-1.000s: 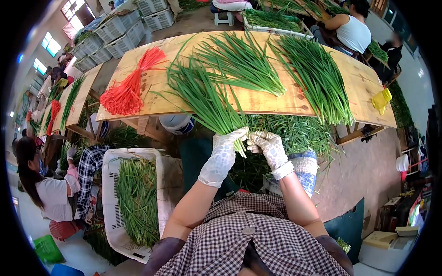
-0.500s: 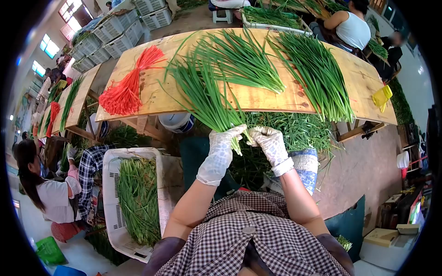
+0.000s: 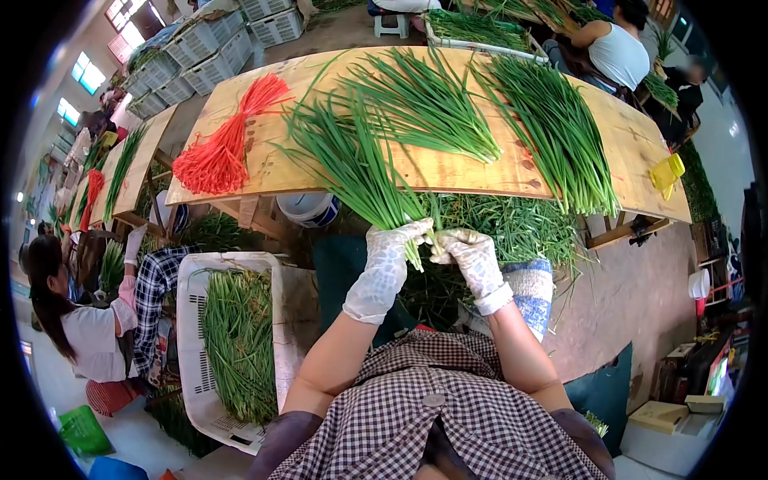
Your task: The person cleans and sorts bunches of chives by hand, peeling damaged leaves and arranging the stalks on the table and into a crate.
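Observation:
My left hand point(image 3: 390, 260), in a patterned white glove, is closed round the stem ends of a bunch of garlic chives point(image 3: 356, 164). The leaves of this bunch fan up onto the wooden table, and the pale cut ends poke out below my fingers. Just right of it, my right hand point(image 3: 472, 258), gloved alike, pinches a thin green chive stem at its fingertips. Farther up the table lies a loose bunch of chives point(image 3: 436, 108), and to its right a larger pile of chives point(image 3: 556, 132).
Red plastic ties point(image 3: 220, 156) lie on the wooden table point(image 3: 296, 72) at left, a yellow container point(image 3: 666, 174) at right. A white crate point(image 3: 192, 320) of chives stands at my left. Below the table are a bucket point(image 3: 308, 210) and loose trimmings point(image 3: 520, 228). Co-workers point(image 3: 88, 320) sit nearby.
My hands have hardly moved; the right fingers have shifted slightly at the stems. At left, the co-worker's gloved hand has risen toward the neighbouring table.

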### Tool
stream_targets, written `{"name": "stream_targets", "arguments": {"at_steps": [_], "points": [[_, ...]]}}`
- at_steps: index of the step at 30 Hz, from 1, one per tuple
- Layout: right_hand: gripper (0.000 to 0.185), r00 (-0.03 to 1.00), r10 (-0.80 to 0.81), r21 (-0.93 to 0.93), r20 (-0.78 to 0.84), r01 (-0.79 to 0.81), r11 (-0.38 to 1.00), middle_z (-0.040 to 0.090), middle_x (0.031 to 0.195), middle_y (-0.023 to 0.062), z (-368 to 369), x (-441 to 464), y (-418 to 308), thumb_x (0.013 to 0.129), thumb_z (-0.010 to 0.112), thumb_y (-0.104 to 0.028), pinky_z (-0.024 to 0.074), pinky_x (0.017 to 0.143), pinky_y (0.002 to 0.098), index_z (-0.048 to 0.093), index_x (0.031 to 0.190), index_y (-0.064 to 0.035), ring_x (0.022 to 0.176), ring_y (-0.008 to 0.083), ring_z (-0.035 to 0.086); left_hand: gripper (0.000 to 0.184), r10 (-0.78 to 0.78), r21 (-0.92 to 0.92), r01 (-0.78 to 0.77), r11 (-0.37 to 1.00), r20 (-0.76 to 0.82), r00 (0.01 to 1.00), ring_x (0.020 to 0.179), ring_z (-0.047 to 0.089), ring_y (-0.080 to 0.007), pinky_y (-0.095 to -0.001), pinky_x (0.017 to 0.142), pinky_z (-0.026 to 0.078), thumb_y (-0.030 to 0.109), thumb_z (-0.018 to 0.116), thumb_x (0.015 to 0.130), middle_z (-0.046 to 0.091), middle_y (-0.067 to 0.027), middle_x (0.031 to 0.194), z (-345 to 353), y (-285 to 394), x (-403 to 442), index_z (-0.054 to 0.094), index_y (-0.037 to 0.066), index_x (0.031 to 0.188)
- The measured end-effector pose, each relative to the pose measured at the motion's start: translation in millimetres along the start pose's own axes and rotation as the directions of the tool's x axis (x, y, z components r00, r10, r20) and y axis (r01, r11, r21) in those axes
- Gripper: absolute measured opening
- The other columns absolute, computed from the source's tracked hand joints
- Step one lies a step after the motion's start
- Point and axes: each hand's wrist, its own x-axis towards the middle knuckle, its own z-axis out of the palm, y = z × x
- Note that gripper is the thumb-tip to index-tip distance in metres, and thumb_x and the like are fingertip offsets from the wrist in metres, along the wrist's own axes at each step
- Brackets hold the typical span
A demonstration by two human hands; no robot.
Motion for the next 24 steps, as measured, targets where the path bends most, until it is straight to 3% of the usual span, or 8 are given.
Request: {"name": "stream_targets", "arguments": {"at_steps": [2,4,6,9,11,14,19,24], "points": [[0.024,0.998,0.065,-0.091,0.018,-0.063,0.994,0.067,0.082,0.0107,-18.3,-3.6,6.4,0.083,0.067,-0.011,0.0544,0.060,0.0247,0.064,0.098,0.0063,0.066,0.0134,0.063,0.027,0.049,-0.059,-0.054,0.997,-0.081,0.996,0.063,0.064,-0.0172,-0.0251,0.050,0.050,-0.008,0.072,0.069,0.065,-0.0079,0.079,0.5,5.2,2.1,0.055,0.005,0.085],[0.021,0.932,0.287,-0.732,0.221,-0.036,0.680,0.069,0.084,0.0126,-41.3,-10.3,6.0,0.075,0.074,-0.019,0.0521,0.056,0.0283,0.070,0.090,-0.0049,0.064,0.0148,0.064,0.022,0.221,-0.156,-0.215,0.964,0.024,0.975,0.066,0.063,-0.0179,-0.0234,0.051,0.049,-0.008,0.066,0.075,0.062,-0.0086,0.079,-11.4,12.5,14.6,0.055,0.004,0.089],[0.021,0.950,0.140,-0.959,0.280,0.269,0.093,0.068,0.083,0.0109,-40.9,-14.1,-10.2,0.076,0.073,-0.028,0.0517,0.059,0.0327,0.071,0.087,-0.0096,0.065,0.0201,0.065,0.022,0.219,-0.368,-0.121,0.922,0.238,0.946,0.077,0.061,-0.0191,-0.0276,0.062,0.050,-0.005,0.062,0.080,0.060,-0.0098,0.083,-13.0,27.5,9.4,0.055,0.002,0.100],[0.023,0.874,-0.476,-0.994,-0.094,-0.061,0.086,0.066,0.078,0.0117,-18.8,11.2,-57.7,0.079,0.066,-0.035,0.0517,0.059,0.0339,0.070,0.081,-0.0126,0.068,0.0234,0.065,0.037,0.295,-0.510,-0.038,0.859,0.433,0.852,0.084,0.057,-0.0207,-0.0351,0.074,0.048,-0.004,0.059,0.081,0.058,-0.0096,0.091,-5.0,27.7,-4.4,0.050,0.000,0.117],[0.021,0.620,-0.775,-0.982,0.118,-0.044,-0.185,0.064,0.072,0.0079,-22.1,43.6,-74.2,0.082,0.062,-0.032,0.0496,0.055,0.0333,0.068,0.082,-0.0119,0.066,0.0229,0.064,0.046,0.264,-0.504,0.028,0.863,0.497,0.826,0.081,0.056,-0.0192,-0.0340,0.074,0.046,-0.005,0.058,0.079,0.058,-0.0081,0.095,-1.8,21.5,-4.2,0.048,0.001,0.123],[0.027,0.661,-0.733,-0.943,0.164,-0.112,-0.312,0.063,0.068,0.0112,-32.0,85.1,-76.1,0.085,0.059,-0.033,0.0492,0.054,0.0344,0.064,0.075,-0.0090,0.063,0.0234,0.063,0.034,0.133,-0.489,0.172,0.855,0.528,0.839,0.077,0.057,-0.0187,-0.0348,0.074,0.047,-0.005,0.058,0.080,0.059,-0.0076,0.094,-4.5,14.7,-2.2,0.055,0.002,0.112],[0.029,0.795,-0.607,-0.995,0.009,0.067,0.073,0.061,0.056,0.0110,1.8,31.5,-64.9,0.086,0.059,-0.035,0.0485,0.045,0.0337,0.065,0.074,-0.0096,0.044,0.0232,0.058,0.017,0.128,-0.410,0.002,0.912,0.290,0.949,0.072,0.059,-0.0200,-0.0323,0.061,0.050,-0.008,0.058,0.081,0.062,-0.0137,0.092,-9.7,6.7,10.3,0.057,0.001,0.096],[0.023,0.919,-0.395,-0.825,0.001,0.224,0.519,0.066,0.070,0.0115,12.1,-15.1,-22.5,0.076,0.073,-0.024,0.0508,0.059,0.0312,0.068,0.087,-0.0047,0.059,0.0208,0.064,0.013,0.041,-0.305,0.011,0.952,0.165,0.986,0.075,0.065,-0.0231,-0.0316,0.061,0.055,-0.008,0.061,0.080,0.064,-0.0148,0.089,3.1,2.8,12.1,0.057,-0.001,0.090]]}}
